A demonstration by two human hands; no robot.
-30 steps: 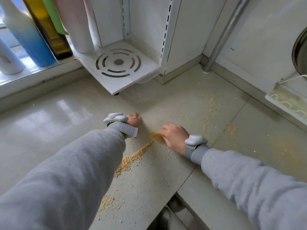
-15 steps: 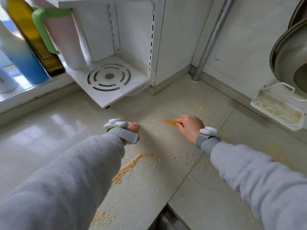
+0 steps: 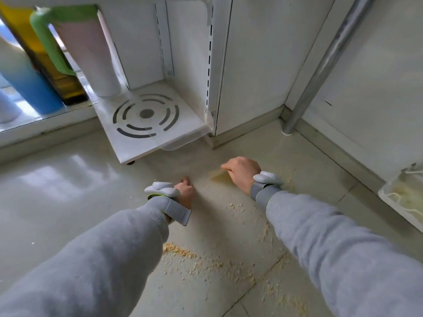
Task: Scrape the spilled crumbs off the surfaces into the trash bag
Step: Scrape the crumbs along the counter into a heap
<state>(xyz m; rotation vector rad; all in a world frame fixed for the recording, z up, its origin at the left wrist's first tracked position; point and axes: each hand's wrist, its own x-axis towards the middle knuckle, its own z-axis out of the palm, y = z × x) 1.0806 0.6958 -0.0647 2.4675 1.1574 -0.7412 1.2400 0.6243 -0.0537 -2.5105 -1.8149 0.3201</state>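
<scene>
The right hand [image 3: 242, 173] pinches a thin, flat yellow plastic scraper [image 3: 218, 175] against the glossy pale stone worktop [image 3: 68, 191]. The left hand [image 3: 186, 191] rests there with fingers curled, its grip unclear. Grainy tan crumbs [image 3: 194, 261] lie scattered between the grey sleeves, near the tiled corner.

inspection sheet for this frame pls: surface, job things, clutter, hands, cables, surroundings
Surface: pale counter, glossy.
Job's things: crumbs heaped between the sleeves, more scattered to the right; yellow scraper blurred; trash bag not seen.
Clutter: white rack; bottles and pink jug at back left.
Hands: right hand grips the scraper; left hand on the counter, fingers hidden.
Cables: nothing seen.
Surroundings: metal pipe, white tray at right.
</scene>
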